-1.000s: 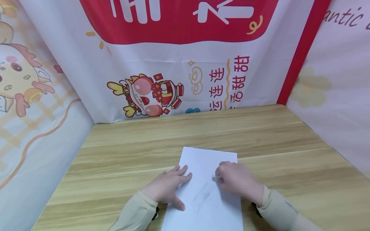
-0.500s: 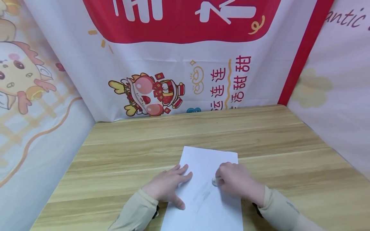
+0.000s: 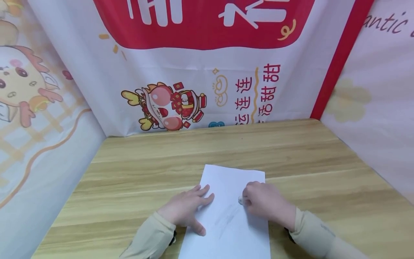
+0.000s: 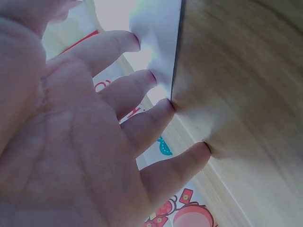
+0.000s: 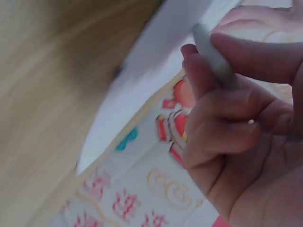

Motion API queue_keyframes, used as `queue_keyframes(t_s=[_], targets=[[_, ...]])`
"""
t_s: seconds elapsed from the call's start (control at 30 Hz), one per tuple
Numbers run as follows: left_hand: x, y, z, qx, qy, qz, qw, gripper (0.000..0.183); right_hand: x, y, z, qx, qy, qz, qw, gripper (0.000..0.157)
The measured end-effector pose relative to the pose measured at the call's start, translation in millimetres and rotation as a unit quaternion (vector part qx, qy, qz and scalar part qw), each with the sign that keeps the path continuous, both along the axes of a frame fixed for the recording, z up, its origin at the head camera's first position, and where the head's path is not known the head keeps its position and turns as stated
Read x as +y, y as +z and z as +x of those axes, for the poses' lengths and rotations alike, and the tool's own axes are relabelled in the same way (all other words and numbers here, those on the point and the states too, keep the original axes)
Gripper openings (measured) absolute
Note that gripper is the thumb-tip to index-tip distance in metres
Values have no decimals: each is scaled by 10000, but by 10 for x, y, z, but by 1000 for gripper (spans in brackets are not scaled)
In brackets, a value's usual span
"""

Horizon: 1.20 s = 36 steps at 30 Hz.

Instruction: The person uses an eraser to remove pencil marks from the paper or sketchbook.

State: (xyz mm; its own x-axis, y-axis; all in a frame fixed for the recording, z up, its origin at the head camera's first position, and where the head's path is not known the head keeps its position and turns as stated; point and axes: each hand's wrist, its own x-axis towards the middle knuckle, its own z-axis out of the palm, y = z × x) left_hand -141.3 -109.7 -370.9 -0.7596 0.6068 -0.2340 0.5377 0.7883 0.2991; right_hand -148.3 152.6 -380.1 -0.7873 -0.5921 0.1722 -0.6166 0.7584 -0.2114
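A white sheet of paper [image 3: 223, 180] lies on the wooden table, with grey smudged pencil strokes [image 3: 226, 217] near its middle. Spread fingers of my left hand [image 3: 185, 208] rest along the sheet's left edge; in the left wrist view some fingertips [image 4: 130, 42] touch the paper and one rests on the wood beside it. My right hand [image 3: 266, 201] pinches a small whitish-grey eraser [image 3: 240, 200] at the upper right of the strokes. Thumb and index finger hold the eraser [image 5: 215, 59] in the right wrist view, the other fingers curled in; its tip is at the paper.
The wooden table [image 3: 145, 162] extends around the sheet on both sides and behind it. A printed cloth [image 3: 291, 82] with red lettering and a cartoon figure hangs at the table's back edge. Patterned cloths [image 3: 42, 144] stand at the left and right sides.
My right hand and the eraser have shifted slightly toward me and then back over the paper. The left hand stays in place on the sheet.
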Motion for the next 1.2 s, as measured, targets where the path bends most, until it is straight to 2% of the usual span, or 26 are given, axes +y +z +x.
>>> queue_keyframes(t_s=[0.13, 0.3, 0.47, 0.63, 0.77, 0.93, 1.07, 1.2], targets=[[-1, -1, 5, -35, -22, -88, 10000, 98, -14, 1, 37, -411, 273, -88, 9987, 36], [-9, 0, -19, 55, -53, -78, 9999, 98, -52, -6, 7, -194, -110, -112, 9997, 35], [-14, -4, -36, 38, -71, -113, 9999, 99, -96, 15, 38, -315, 14, -40, 9995, 32], [-18, -2, -20, -74, -31, -115, 9999, 99, -116, 4, 53, -256, -104, -113, 9996, 35], [-18, 2, -6, -84, -37, -101, 9999, 98, -121, 4, 71, -390, 45, -93, 9992, 34], [-16, -6, -4, -59, -45, -93, 9999, 98, -124, -43, 58, -225, -90, -87, 9997, 37], [-11, -15, -3, -48, -70, -107, 9999, 98, -114, -41, 109, -249, 77, -94, 9996, 37], [-16, -24, -4, -38, -87, -99, 9999, 98, -127, -55, 126, -231, -79, -177, 9995, 38]])
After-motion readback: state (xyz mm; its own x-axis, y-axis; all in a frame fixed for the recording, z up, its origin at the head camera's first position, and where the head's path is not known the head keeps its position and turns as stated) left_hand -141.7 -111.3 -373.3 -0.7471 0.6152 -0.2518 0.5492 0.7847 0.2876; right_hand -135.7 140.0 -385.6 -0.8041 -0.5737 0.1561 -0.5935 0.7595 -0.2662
